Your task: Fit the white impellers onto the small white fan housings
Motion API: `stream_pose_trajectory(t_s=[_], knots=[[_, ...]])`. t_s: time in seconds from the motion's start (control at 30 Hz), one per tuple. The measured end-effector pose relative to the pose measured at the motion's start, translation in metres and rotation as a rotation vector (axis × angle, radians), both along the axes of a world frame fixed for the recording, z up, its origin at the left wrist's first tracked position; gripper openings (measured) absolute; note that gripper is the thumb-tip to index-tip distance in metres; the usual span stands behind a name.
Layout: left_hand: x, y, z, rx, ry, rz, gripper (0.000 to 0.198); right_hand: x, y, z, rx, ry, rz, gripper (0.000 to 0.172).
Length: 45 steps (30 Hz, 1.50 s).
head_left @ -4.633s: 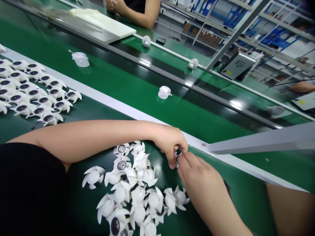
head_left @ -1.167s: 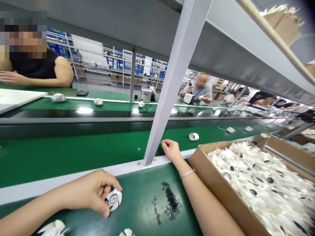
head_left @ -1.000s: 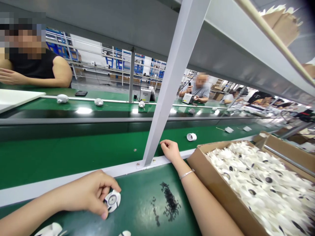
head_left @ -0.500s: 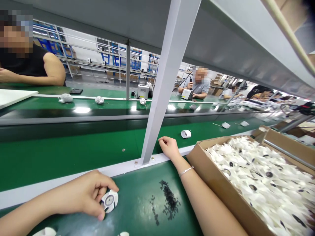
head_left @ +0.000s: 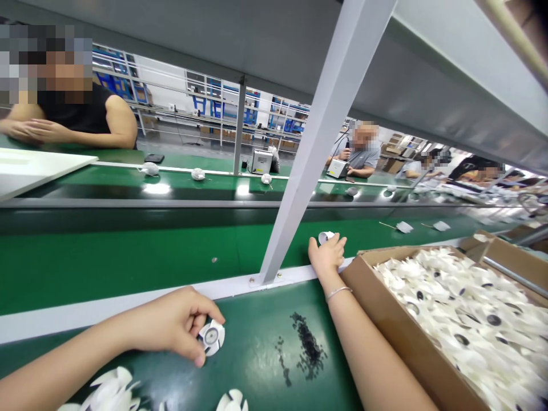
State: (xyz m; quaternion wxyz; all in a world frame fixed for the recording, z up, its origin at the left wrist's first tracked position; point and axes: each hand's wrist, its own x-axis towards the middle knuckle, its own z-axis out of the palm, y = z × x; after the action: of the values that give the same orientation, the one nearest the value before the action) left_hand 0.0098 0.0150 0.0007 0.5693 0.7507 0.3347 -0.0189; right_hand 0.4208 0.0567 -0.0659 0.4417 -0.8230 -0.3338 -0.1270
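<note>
My left hand (head_left: 184, 322), low over the green worktop, holds a small white fan blade (head_left: 212, 337) with a grey ring at its hub between thumb and fingers. On the green conveyor belt beyond the ledge, my right hand (head_left: 329, 254) is stretched out with its fingers spread. Just behind those fingers stands a white cup-shaped part (head_left: 324, 236), partly covered by them; whether they touch it I cannot tell. Between my arms lies a scatter of tiny black pieces (head_left: 309, 345). More white fan blades (head_left: 112, 391) are heaped at the bottom left, and another fan blade (head_left: 232, 401) shows at the bottom edge.
A slanted grey post (head_left: 314, 134) rises from the white ledge (head_left: 231, 290) between my hands. To the right stands a cardboard box (head_left: 363, 285) full of white fan blades. White parts (head_left: 403, 227) lie farther along the belt. Several people sit across the line.
My right hand has opened from a curled shape and moved forward to the white cup-shaped part. The left hand still holds the fan blade. The whole view has shifted a little.
</note>
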Motion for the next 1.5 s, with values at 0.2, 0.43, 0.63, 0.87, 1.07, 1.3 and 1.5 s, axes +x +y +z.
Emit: stream_pose_trajectory(t_s=[0.2, 0.43, 0.63, 0.87, 1.07, 1.3, 1.5], knots=[[0.000, -0.001, 0.004, -0.013, -0.010, -0.010, 0.067, 0.009, 0.002, -0.005, -0.067, -0.007, 0.075, 0.062], [-0.001, -0.001, 0.003, -0.051, -0.006, -0.007, 0.072, 0.004, -0.004, 0.001, -0.078, -0.161, 0.282, 0.048], [-0.001, -0.001, 0.000, -0.038, -0.030, -0.007, 0.070, -0.002, -0.005, 0.006, -0.071, -0.341, 0.508, 0.044], [-0.001, -0.001, -0.001, -0.033, -0.018, -0.009, 0.069, -0.007, -0.010, 0.013, -0.108, -0.462, 0.693, 0.049], [-0.001, -0.001, 0.001, -0.044, -0.024, -0.007, 0.067, -0.022, -0.019, 0.027, -0.166, -0.507, 0.843, 0.048], [-0.001, -0.001, -0.001, -0.048, -0.017, -0.001, 0.068, -0.043, -0.027, 0.037, -0.227, -0.525, 0.987, 0.040], [-0.002, 0.000, -0.004, -0.048, -0.028, -0.012, 0.067, -0.047, -0.023, 0.028, -0.213, -0.460, 0.951, 0.054]])
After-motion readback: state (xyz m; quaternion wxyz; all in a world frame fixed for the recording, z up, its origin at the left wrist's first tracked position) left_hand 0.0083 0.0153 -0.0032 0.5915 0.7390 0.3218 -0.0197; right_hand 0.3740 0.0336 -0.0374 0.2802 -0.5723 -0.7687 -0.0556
